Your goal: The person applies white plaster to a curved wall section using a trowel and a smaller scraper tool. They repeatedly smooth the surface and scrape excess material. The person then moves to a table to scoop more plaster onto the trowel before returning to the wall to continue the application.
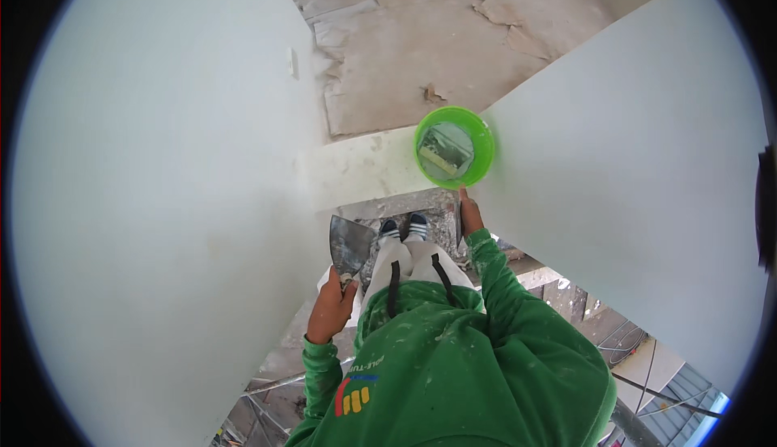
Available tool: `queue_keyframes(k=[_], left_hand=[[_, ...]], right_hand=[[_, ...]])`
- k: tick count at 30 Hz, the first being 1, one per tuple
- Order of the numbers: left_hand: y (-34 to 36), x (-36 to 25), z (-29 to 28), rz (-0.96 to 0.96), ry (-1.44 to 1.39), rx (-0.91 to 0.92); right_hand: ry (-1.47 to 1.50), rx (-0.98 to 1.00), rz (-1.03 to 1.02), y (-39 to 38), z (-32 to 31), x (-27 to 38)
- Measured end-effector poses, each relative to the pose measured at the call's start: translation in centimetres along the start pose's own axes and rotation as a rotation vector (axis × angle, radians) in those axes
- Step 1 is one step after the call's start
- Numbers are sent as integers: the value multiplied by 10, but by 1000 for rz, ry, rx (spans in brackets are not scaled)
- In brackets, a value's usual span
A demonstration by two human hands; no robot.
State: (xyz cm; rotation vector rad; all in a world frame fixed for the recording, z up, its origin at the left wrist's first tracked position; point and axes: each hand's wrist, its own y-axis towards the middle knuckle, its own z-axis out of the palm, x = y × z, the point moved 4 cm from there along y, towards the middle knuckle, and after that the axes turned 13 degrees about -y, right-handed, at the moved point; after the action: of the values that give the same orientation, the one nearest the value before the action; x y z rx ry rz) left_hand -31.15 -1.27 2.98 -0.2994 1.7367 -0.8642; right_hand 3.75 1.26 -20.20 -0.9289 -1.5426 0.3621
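Observation:
My left hand (328,309) is closed round the handle of a wide putty knife (350,245), its grey blade pointing up and away from me. Paste clings near the base of that blade. Farther right, my right hand (470,214) is closed on a dark, flat tool (460,224) seen almost edge-on; its exact kind is hidden. Just beyond those fingers stands a bright green bucket (485,146); I cannot tell whether they touch it. Inside it are pale paste and a broad-bladed tool (439,161) with a cream-coloured edge or handle.
Smooth white walls rise at left (162,164) and right (623,123). A pale ledge (364,164) runs between them, before a dusty floor (437,42) with torn sheeting. My feet (403,227) stand on a paste-spattered platform. Cables (627,342) and poles show lower down.

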Motion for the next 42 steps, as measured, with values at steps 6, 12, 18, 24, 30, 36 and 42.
queue_keyframes(k=[6, 12, 18, 24, 30, 36, 42], left_hand=[[3, 14, 2, 174, 41, -31], [0, 20, 8, 120, 4, -64], [10, 35, 11, -9, -75, -99], [3, 63, 17, -193, -95, -209], [31, 143, -4, 119, 35, -253], [44, 63, 14, 8, -75, -236], [63, 32, -5, 217, 127, 4]], right_hand=[[-315, -186, -281, 110, -13, -58], [-487, -301, -283, 139, 10, -24], [162, -36, -13, 233, 83, 76], [611, 153, 52, 344, 140, 132], [-563, -459, -438, 590, -24, 79], [837, 780, 233, 481, 38, 90], [831, 948, -14, 264, 71, 139]])
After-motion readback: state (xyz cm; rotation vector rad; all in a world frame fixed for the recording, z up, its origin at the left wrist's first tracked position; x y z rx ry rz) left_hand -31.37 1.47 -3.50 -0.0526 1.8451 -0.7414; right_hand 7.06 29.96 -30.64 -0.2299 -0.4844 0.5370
